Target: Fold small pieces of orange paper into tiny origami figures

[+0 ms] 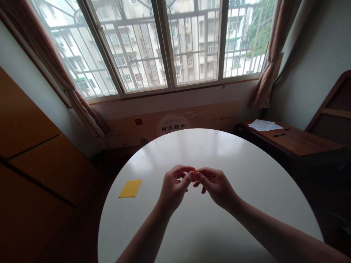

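Clamping an orange piece point(195, 171), left grip point(174, 187) and right grip point(218, 184) hover right of yellow paper point(130, 188).

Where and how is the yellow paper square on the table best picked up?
Probably by the right edge, coming from the right and above with the left hand, the nearer one, once free of the small orange piece. The yellow paper square lies flat on the white table, so a fingertip may need to raise that edge for the thumb to pinch.

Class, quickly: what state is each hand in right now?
Left hand: closed, pinching a small orange piece.
Right hand: closed, pinching the same small orange piece.
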Demonstrator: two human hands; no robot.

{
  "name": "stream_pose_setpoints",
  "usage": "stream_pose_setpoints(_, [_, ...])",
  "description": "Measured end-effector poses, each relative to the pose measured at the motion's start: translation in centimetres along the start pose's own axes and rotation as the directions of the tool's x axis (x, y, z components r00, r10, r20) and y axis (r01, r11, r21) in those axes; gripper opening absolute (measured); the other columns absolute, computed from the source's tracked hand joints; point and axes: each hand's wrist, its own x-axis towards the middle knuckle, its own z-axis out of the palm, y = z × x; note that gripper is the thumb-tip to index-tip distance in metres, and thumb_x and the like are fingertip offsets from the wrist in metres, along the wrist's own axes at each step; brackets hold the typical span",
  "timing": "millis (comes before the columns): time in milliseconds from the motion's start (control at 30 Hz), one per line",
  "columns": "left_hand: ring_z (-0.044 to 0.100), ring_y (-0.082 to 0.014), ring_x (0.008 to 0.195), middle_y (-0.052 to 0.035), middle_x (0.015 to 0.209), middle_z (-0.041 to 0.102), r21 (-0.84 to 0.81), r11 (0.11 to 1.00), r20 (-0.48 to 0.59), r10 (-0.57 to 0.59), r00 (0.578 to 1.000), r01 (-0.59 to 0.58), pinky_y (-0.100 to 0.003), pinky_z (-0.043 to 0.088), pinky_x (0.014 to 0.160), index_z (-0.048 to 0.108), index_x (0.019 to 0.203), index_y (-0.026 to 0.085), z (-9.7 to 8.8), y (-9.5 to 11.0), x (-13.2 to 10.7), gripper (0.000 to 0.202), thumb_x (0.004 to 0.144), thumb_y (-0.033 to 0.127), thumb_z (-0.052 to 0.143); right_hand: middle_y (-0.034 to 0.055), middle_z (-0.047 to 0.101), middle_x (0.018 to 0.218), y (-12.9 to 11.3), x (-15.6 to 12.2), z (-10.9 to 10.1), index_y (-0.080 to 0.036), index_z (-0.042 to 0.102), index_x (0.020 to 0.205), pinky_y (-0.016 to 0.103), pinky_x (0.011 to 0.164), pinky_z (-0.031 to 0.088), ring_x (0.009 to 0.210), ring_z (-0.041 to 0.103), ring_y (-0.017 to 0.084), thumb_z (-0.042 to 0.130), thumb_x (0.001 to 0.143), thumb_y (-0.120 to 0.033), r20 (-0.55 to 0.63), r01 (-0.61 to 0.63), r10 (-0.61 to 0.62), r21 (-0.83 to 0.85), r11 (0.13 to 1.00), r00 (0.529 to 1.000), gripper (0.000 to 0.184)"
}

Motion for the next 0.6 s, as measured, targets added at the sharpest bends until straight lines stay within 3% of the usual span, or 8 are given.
stream_pose_setpoints(167, [0.059,-0.0145,0.065,-0.0057,0.084,0.066,-0.111,0.994,0.053,0.022,0.998,-0.016,-0.021,0.046,0.047,0.073,0.082,0.015,-0.5,0.1,0.3,0.015,0.079,0.029,0.074,0.0087,0.074,0.08,-0.4,0.1,-0.1,-0.016,0.074,0.092,0.025,0.051,0.051,0.074,0.07,0.021,0.066,0.089,-0.05,0.052,-0.028,0.024,0.079,0.997,0.998,0.035])
stream_pose_setpoints(333, [0.062,-0.0168,0.082,-0.0061,0.095,0.064,-0.273,0.961,0.106,0.07,0.992,-0.039,-0.025,0.053,0.068,0.076,0.081,0.016,-1.1,0.0,0.8,0.013,0.079,0.029,0.079,0.008,0.072,0.083,-0.9,0.3,-0.2,-0.016,0.074,0.094,0.023,0.052,0.053,0.074,0.068,0.018,0.064,0.09,-0.053,0.221,-0.238,0.173,0.31,0.921,0.96,0.039])
stream_pose_setpoints(500, [0.061,-0.0129,0.072,-0.006,0.103,0.064,-0.353,0.936,0.184,0.066,0.981,0.003,-0.025,0.052,0.063,0.077,0.082,0.018,-1.1,-0.5,0.7,0.015,0.081,0.032,0.078,0.005,0.069,0.084,-1.1,0.1,-0.2,-0.016,0.071,0.095,0.02,0.051,0.053,0.072,0.067,0.016,0.072,0.087,-0.043,0.349,-0.354,0.21,0.427,0.832,0.913,0.028])
stream_pose_setpoints(600, [0.063,-0.0157,0.076,-0.0074,0.1,0.069,-0.324,0.946,0.185,0.039,0.982,0.023,-0.027,0.053,0.068,0.078,0.096,0.019,-1.1,-0.6,0.5,0.021,0.081,0.034,0.079,0.0036,0.069,0.081,-1.3,0.0,-0.2,-0.016,0.069,0.088,0.02,0.052,0.054,0.072,0.067,0.015,0.078,0.083,-0.036,0.362,-0.37,0.209,0.462,0.806,0.908,0.023])
